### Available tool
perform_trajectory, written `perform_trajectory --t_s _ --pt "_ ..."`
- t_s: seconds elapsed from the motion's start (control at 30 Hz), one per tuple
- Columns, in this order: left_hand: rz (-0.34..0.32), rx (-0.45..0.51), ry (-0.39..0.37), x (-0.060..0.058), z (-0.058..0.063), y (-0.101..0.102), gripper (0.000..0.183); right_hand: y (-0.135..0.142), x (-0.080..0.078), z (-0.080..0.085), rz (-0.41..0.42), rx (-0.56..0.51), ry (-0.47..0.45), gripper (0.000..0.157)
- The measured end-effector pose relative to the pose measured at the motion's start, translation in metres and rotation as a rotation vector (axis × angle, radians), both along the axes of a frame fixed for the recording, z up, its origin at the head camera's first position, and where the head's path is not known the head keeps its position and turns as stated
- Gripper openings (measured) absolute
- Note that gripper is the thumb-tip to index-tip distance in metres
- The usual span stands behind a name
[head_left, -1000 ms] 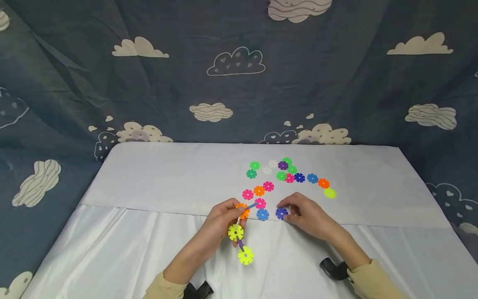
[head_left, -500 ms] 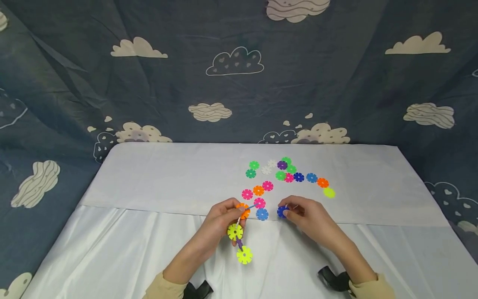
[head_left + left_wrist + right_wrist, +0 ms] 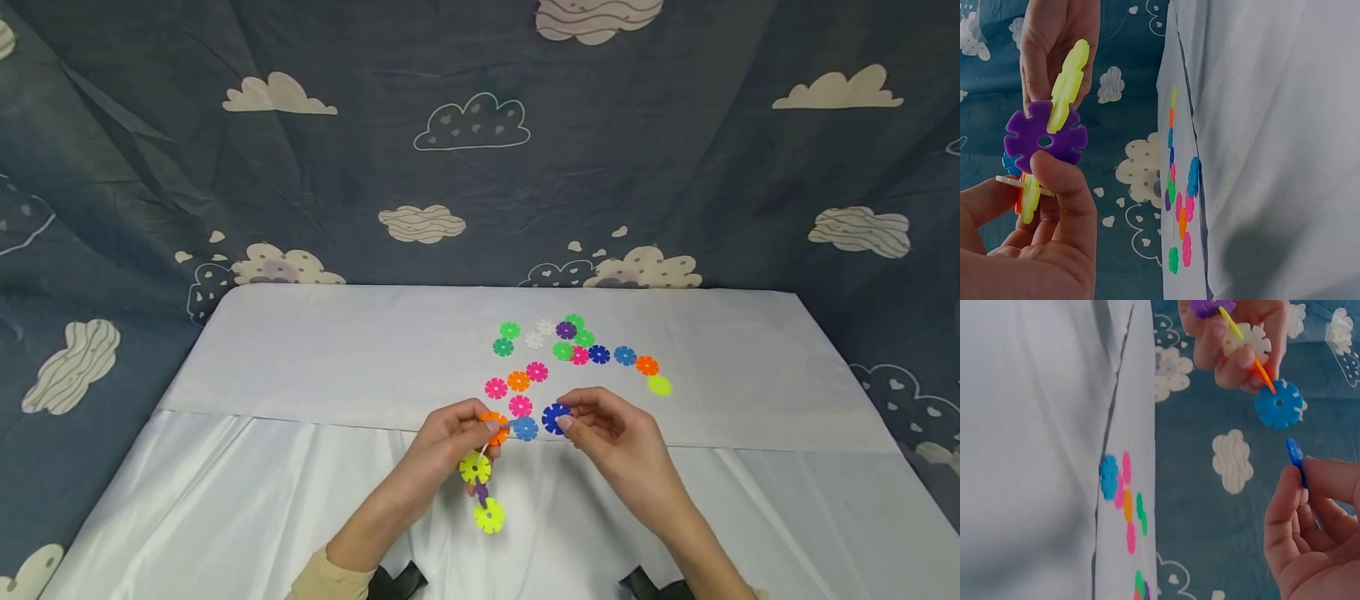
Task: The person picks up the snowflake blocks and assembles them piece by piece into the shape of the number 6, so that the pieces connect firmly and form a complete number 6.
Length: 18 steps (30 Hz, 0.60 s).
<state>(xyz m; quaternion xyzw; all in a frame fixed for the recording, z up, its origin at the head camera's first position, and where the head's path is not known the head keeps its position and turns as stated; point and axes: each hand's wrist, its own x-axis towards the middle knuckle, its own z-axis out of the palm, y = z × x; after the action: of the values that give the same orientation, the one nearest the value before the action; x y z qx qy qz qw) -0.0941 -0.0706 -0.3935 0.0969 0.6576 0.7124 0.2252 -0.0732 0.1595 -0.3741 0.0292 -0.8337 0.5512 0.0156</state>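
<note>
1. The left hand (image 3: 459, 437) holds a chain of slotted discs above the table (image 3: 337, 358), its thumb and fingers closed about the white disc (image 3: 1254, 342) and orange disc (image 3: 498, 427).
2. The right hand (image 3: 618, 433) pinches a single dark blue disc (image 3: 555, 419) between thumb and fingertips by its right-hand edge, leaving most of the rim free. It is near the chain's light blue disc (image 3: 1279, 403) but apart from it.
3. Both chain and disc look like thin, stiff plastic: very light, perhaps a little slick, and unlikely to break. The slotted joints are probably the weak spots, liable to twist or slip apart under a sideways push.
4. The best hold on the chain is likely the orange disc, next to the light blue end; on the dark blue disc, the edge away from the chain.
5. In the head view the chain's long axis climbs from the lower yellow disc (image 3: 490, 516), nearest the person, through the purple disc (image 3: 482, 492) and upper yellow disc (image 3: 475, 467), then bends right at the orange one. The light blue end points towards the dark blue disc.
6. Neighbouring chain discs sit crosswise. The dark blue disc shows its face to the head camera and its edge to the right wrist camera.
</note>
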Motion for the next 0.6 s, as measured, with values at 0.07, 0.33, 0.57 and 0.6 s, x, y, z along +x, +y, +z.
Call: perform_trajectory --t_s 0.07,0.33,0.57,0.6 --pt "-0.008 -0.003 0.007 0.0 0.0 0.0 0.017 -0.003 0.002 -0.001 0.005 -0.024 -0.004 0.025" --pt "-0.03 0.004 0.01 0.001 0.001 0.001 0.016 -0.011 0.005 -0.001 0.023 -0.087 -0.036 0.022" --pt "-0.073 -0.014 0.052 0.0 0.0 0.001 0.016 -0.012 0.005 -0.003 0.048 -0.091 -0.054 0.022" --pt "-0.078 -0.022 0.06 0.0 0.0 0.001 0.015 -0.012 0.006 -0.004 0.049 -0.089 -0.053 0.022"
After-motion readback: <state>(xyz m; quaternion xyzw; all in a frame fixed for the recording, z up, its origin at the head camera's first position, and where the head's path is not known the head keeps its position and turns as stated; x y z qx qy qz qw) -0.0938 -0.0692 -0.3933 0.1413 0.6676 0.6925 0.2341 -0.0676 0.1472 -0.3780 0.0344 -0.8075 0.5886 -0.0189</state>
